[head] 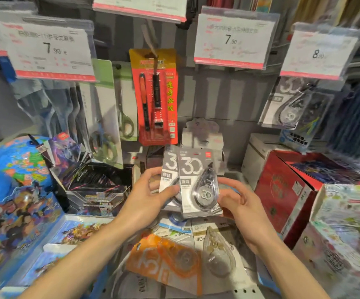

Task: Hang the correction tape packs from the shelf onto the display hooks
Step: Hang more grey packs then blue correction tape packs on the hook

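- The person has two grey correction tape packs up in front of them, above the shelf. The front pack [198,186] overlaps the back pack [168,169], both more or less upright.
- The left hand [153,195] has its thumb and fingers curled round the back pack's lower left edge. The right hand [237,201] cups the front pack from the right, fingers curled behind it, thumb near its bottom corner.
- So this looks like the sort-and-separate step: packs picked up, nothing on a hook yet.
- More stock is lying flat on the shelf under the hands: an orange pack [166,262] and a clear 40m pack [213,251].
- Matching grey packs already hang at the upper right under the 8 price tag [317,55], see the hanging pack [291,108]. That's probably where these belong, though the hook itself is too blurry to make out.
- The next move likely means pulling one pack free of the other, lifting it up and to the right, and lining its top hole up with the hook tip. The hole is small, so it'll need a steady aim.
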Demonstrator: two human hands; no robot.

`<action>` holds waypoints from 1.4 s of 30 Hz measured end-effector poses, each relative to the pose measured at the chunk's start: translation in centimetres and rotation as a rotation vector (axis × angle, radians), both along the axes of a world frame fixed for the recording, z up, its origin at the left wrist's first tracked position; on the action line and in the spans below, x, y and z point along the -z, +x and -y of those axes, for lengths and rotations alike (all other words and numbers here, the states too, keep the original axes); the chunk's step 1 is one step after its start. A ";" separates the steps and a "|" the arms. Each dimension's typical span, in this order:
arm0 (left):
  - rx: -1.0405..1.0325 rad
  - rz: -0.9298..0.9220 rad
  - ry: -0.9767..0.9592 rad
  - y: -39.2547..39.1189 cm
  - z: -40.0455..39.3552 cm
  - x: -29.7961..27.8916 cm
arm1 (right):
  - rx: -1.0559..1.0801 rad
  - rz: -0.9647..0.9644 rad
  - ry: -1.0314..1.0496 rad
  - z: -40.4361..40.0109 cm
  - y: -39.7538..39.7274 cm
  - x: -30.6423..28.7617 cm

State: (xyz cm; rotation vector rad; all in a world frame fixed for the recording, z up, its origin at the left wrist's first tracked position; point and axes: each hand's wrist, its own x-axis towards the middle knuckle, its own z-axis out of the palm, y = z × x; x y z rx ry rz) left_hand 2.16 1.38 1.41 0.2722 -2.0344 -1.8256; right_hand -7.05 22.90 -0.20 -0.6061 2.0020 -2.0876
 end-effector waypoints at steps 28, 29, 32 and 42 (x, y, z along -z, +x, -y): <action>0.072 -0.114 0.017 2.1 1.8 -0.5 | -0.095 -0.053 0.044 -2.4 1.4 -3.7; 0.082 -0.121 0.008 2.0 1.6 -0.6 | -0.081 -0.062 0.043 -3.1 1.7 -4.0; 0.101 -0.153 -0.010 1.7 0.5 -1.1 | -0.032 -0.086 0.022 -5.2 2.6 -4.7; 0.100 -0.262 -0.107 1.2 -8.0 -4.3 | 0.041 -0.200 -0.013 -14.2 2.8 -7.9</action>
